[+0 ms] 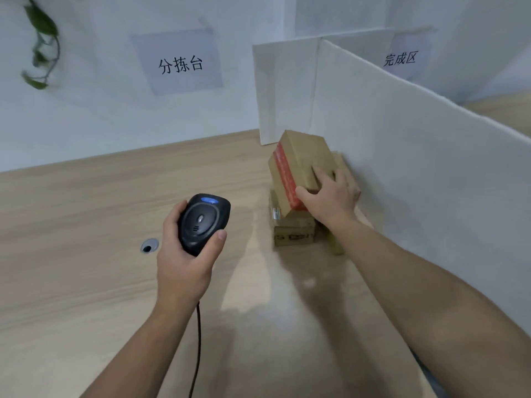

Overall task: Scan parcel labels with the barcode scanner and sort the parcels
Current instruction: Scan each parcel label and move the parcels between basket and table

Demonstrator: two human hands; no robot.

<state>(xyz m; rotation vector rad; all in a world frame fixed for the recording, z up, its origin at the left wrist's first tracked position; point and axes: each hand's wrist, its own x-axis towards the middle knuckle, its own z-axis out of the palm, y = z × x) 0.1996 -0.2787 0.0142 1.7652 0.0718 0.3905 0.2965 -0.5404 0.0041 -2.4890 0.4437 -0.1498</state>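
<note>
1. Two hands are engaged. The barcode scanner (205,222) is gripped in the left hand (184,254), with the fingers and thumb curled round its sides. The top parcel (301,159) is clasped by the right hand (330,196), with fingers laid over its upper face and the thumb set against the taped side.
2. That parcel is seen tilted on a small pile of lower parcels (293,231), close against the white partition (416,139) at the far right of the wooden table (86,254). The scanner is held above the table, apart from the parcel and to its left.
3. No label can be made out on the faces that show; only a band of red tape (284,176) is seen along one edge. The parcel is therefore best lifted clear and turned until the label is brought round.
4. A firm hold should be secured before the lift. The pile beneath looks loosely stacked and could be dragged or toppled if the box is slid off instead of raised.
5. The scanner's back, with its blue light, is turned upward, and its reading window cannot be seen. The window should be aimed squarely at the label, with the cable (198,340) left slack and clear of the boxes.
6. Once a read is confirmed, the parcel is probably meant for the space behind the partition, marked by the sign 完成区 (400,59). It should be carried over the partition without knocking it.
</note>
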